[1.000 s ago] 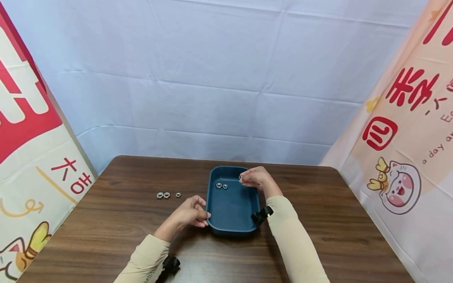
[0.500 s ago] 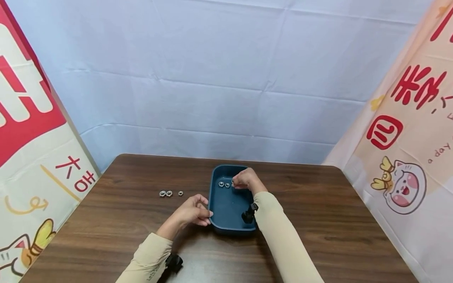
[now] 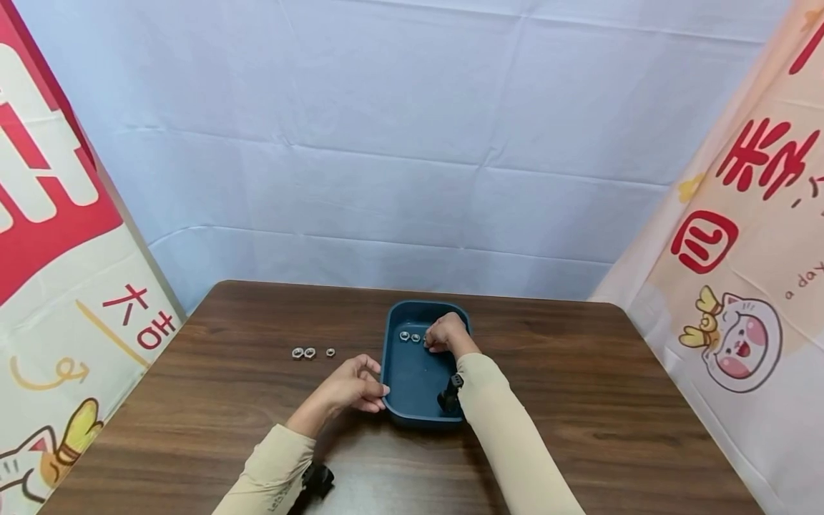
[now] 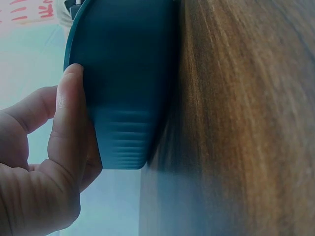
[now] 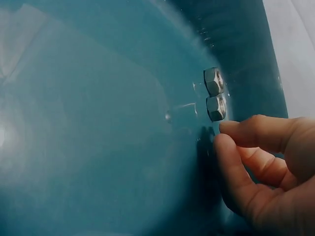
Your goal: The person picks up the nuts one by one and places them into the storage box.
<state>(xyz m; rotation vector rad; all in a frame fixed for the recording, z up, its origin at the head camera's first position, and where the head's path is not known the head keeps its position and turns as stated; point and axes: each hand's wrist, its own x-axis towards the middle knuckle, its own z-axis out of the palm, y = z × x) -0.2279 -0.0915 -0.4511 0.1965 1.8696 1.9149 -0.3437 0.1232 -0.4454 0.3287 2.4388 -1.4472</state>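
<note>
Your loose left hand [image 3: 352, 386] touched the tray [image 3: 415, 379]; your right hand [image 3: 448, 333] pinched a half-hidden nut [image 3: 425, 338] so close it risked bumping neighbouring nuts [image 5: 215, 107]

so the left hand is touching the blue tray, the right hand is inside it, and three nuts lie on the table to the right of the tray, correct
Not quite: the three nuts on the table lie to the left of the blue tray, as the head view shows. The left hand is touching the tray and the right hand is inside it.
</note>
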